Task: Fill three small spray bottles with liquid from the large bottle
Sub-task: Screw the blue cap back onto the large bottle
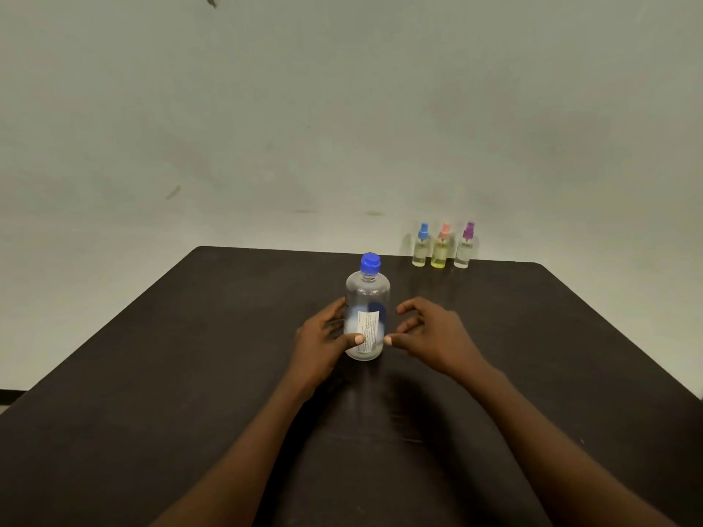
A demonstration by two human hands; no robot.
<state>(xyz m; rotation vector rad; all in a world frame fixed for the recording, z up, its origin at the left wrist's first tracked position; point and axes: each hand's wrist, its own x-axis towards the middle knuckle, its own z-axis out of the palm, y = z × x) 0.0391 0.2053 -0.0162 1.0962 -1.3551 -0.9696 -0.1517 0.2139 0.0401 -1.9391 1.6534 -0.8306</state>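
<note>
1. I see the left hand point(323, 338) gripping the clear, round, blue-capped bottle point(367, 294), upright mid-table point(152, 374).
2. Right hand point(431, 336) loosely curled beside it, holding nothing.
3. Three clear sprayers point(439, 252) line the far edge.

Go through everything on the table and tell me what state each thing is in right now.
Large bottle: upright, blue cap on, gripped by left hand.
Right hand: beside bottle, fingers loosely bent, holding nothing.
Blue-topped spray bottle: upright, top on.
Pink-topped spray bottle: upright, top on.
Purple-topped spray bottle: upright, top on.
</note>
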